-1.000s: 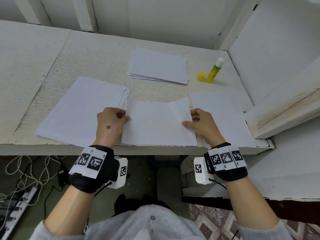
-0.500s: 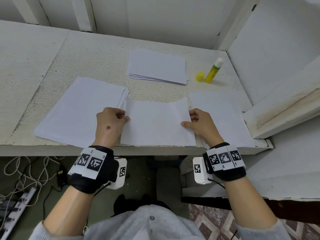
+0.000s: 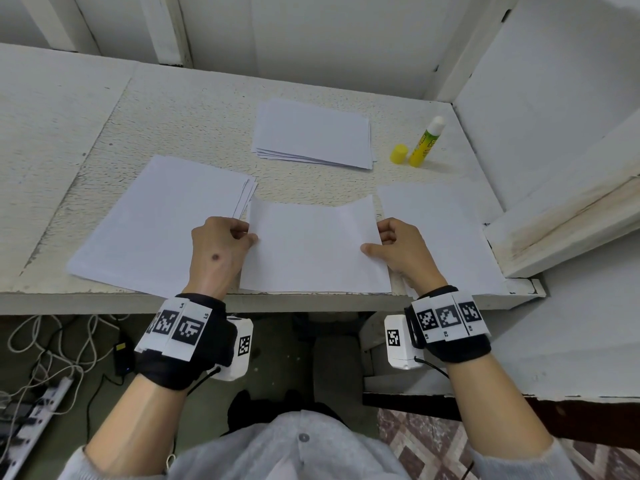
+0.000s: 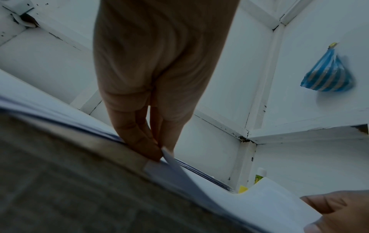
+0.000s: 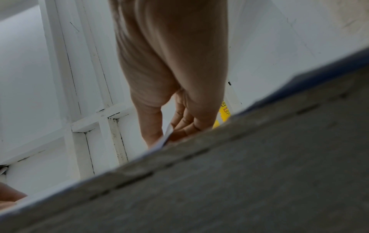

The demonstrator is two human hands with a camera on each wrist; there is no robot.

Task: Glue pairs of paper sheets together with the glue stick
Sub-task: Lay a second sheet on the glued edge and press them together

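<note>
A white paper sheet (image 3: 313, 244) lies at the front middle of the table, its far edge bowed upward. My left hand (image 3: 221, 249) pinches its left edge (image 4: 169, 159), and my right hand (image 3: 398, 247) pinches its right edge (image 5: 166, 135). Under it lies another sheet, flush at the front. The glue stick (image 3: 426, 142) stands uncapped at the back right, its yellow cap (image 3: 398, 154) beside it on the left. A single sheet (image 3: 443, 237) lies to the right of my right hand.
A stack of sheets (image 3: 162, 223) lies at the left and a smaller stack (image 3: 313, 133) at the back middle. The table edge (image 3: 277, 301) runs under my wrists. A slanted white board (image 3: 561, 216) bounds the right side. A blue striped bag (image 4: 329, 74) hangs on the wall.
Both hands and the sheet between them have stayed almost where they were; only a very slight shift of the view.
</note>
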